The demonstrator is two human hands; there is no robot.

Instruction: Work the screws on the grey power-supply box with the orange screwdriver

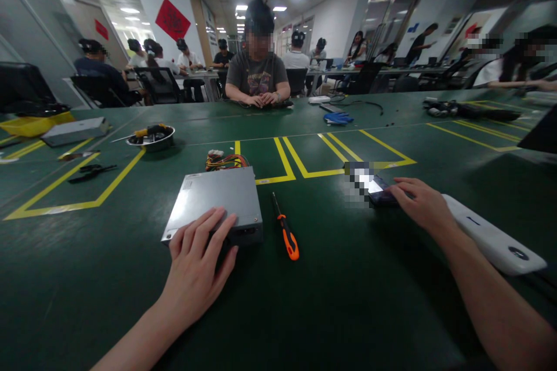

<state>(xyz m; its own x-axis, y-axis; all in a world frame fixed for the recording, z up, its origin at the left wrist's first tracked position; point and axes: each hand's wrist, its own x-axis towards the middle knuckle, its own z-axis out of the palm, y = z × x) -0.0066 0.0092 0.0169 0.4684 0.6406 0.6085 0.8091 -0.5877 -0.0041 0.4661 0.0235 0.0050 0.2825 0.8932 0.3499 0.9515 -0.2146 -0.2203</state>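
My left hand (202, 261) lies on the near edge of a grey metal computer power supply (217, 191), fingers stretched over its top and thumb by its front face. A bundle of coloured wires (226, 160) comes out behind the box. To the box's right lies a screwdriver (287, 235) with an orange and black handle, its tip pointing away from me. My right hand (420, 203) is open, its fingertips touching the near end of a smartphone (378, 190) lying on the table. Part of the phone's lit screen is blurred out.
A long white device (487, 232) lies beside my right forearm. Yellow tape (296, 156) marks the green table. A metal bowl (152, 139) of tools stands at left, with another metal box (76, 130) beyond. Blue gloves (338, 118) lie farther back. A person (257, 69) sits opposite.
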